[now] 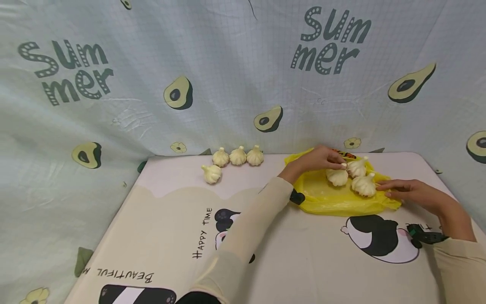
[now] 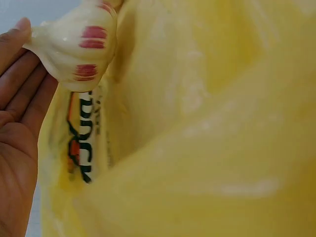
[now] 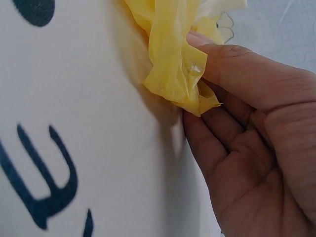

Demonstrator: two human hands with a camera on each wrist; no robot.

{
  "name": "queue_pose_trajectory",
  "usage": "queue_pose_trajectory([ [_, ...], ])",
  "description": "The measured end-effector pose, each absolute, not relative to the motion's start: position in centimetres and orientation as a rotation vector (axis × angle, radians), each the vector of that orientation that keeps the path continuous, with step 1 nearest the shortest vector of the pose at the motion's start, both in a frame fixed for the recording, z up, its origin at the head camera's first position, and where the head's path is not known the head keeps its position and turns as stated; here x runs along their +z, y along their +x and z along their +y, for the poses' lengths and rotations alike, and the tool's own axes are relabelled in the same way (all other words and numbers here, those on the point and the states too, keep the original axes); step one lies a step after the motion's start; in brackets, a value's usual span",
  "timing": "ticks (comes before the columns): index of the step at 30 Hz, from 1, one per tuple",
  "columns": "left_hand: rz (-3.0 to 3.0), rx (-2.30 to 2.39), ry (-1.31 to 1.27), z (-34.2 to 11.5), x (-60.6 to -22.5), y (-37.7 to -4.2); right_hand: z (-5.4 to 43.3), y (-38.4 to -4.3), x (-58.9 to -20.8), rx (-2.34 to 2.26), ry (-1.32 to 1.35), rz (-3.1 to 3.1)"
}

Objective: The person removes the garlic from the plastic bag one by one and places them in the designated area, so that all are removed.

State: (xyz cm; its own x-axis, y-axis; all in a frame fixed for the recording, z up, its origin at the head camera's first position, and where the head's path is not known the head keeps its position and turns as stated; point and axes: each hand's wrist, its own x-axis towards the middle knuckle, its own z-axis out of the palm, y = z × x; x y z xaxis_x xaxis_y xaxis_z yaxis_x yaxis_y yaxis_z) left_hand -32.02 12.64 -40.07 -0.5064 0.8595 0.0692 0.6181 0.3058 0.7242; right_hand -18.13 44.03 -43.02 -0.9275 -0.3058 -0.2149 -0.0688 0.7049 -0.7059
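Observation:
My left hand (image 1: pixel 318 160) pinches a white garlic bulb (image 1: pixel 336 178) by its stem, over the yellow plastic bag (image 1: pixel 338 204). Reddish-pink streaks mark this garlic bulb (image 2: pixel 84 49) in the left wrist view. Two more bulbs sit on the bag just to its right: a rear garlic bulb (image 1: pixel 357 169) and a front garlic bulb (image 1: pixel 363 185). At the bag's right end is my right hand (image 1: pixel 419 193), its fingertips close to the front bulb. In the right wrist view, its thumb and fingers hold the crumpled bag edge (image 3: pixel 173 64) between them.
Farther left on the table (image 1: pixel 167 215), three garlic bulbs (image 1: pixel 238 156) stand in a row at the back edge. One more garlic bulb (image 1: pixel 211 174) lies in front of them. A printed curtain (image 1: pixel 228 76) hangs right behind the table.

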Motion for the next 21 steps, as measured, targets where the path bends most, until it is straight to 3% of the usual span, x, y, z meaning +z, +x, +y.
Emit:
queue_pose_trajectory([
  [21,2.211,1.140,1.436,7.4,-36.8,-30.5,44.1,-18.2,-43.0,-1.040,-0.341,2.625],
])
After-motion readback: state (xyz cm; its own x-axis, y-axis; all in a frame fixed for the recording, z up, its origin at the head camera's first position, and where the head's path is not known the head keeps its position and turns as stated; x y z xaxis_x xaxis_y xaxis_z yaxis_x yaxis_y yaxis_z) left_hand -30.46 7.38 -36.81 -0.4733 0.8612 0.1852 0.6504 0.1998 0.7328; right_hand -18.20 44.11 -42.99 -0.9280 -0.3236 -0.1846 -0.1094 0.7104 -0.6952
